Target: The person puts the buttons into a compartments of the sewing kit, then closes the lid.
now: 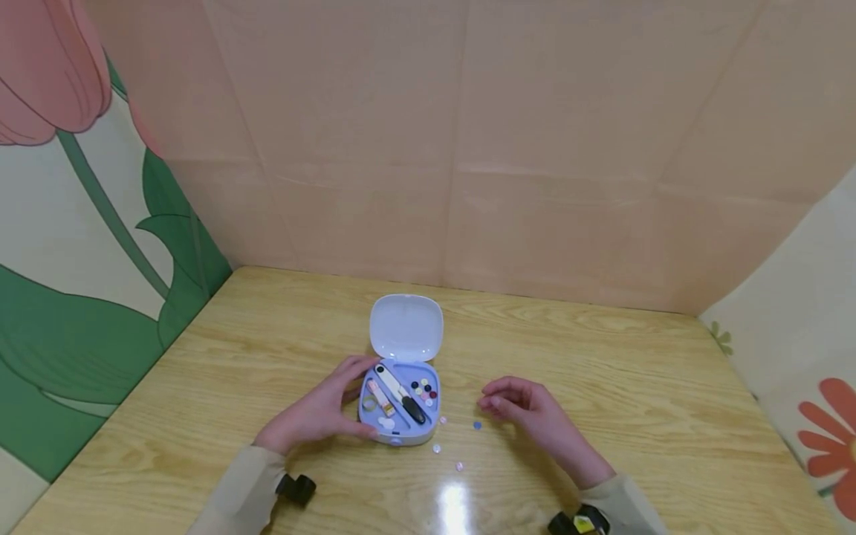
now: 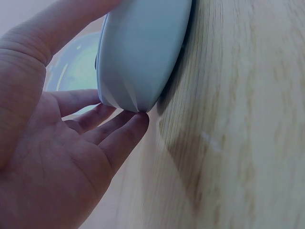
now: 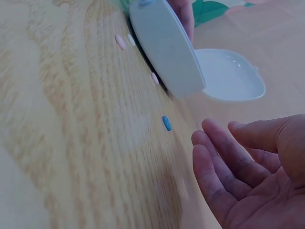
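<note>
My left hand [image 1: 321,410] grips an open sewing box [image 1: 417,439] by its left side, thumb at the front and fingers toward the back. In the left wrist view the fingertips touch the pale box wall [image 2: 143,52]. Inside lie a long white tool with a black end [image 1: 396,388], a small pink-and-gold item [image 1: 381,398] and several buttons [image 1: 424,389] in the right compartment. My right hand [image 1: 524,405] hovers right of the box, fingers loosely bent, holding nothing visible. Just left of it lies a blue button [image 1: 477,425], also in the right wrist view [image 3: 166,123].
Loose on the table before the box are a whitish button [image 1: 437,448] and two pink buttons, one nearer the front [image 1: 459,467]. The raised lid [image 1: 406,327] leans back behind the box. A wooden table [image 1: 301,312] meets a pinkish-brown cloth [image 1: 535,223] at its far edge.
</note>
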A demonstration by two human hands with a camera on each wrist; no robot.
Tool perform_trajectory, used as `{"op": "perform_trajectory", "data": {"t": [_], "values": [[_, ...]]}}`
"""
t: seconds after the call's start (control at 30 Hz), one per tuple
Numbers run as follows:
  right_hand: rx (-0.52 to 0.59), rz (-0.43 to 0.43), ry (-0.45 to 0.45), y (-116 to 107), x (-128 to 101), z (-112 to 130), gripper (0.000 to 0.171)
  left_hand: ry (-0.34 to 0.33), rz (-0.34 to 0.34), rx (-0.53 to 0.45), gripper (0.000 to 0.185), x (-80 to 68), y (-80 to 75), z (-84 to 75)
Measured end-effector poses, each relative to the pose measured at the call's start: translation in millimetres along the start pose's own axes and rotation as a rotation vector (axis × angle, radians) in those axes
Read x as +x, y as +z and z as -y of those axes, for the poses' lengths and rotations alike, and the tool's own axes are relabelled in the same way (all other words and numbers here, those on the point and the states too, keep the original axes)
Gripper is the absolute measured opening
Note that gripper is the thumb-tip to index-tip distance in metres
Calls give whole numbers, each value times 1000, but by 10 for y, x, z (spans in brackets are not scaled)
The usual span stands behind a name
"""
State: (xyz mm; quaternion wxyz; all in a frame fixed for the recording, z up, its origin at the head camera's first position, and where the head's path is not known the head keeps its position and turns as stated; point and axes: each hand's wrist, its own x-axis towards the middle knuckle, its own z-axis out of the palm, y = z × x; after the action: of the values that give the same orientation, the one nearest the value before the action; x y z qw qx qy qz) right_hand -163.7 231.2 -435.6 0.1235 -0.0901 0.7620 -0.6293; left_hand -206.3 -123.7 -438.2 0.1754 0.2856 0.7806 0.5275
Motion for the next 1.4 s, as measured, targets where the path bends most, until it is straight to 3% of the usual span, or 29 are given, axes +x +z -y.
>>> {"op": "perform_trajectory", "data": {"t": [0.73, 1.07, 1.4], "values": [[-143, 96, -87, 57, 11, -47, 32, -20, 0, 2, 105, -14, -3, -11], [-278, 57, -72, 84, 31, -77, 30, -5, -1, 2, 105, 0, 4, -10], [-334, 38, -78, 118, 44, -56, 29, -19, 0, 7, 105, 4, -3, 0]]}}
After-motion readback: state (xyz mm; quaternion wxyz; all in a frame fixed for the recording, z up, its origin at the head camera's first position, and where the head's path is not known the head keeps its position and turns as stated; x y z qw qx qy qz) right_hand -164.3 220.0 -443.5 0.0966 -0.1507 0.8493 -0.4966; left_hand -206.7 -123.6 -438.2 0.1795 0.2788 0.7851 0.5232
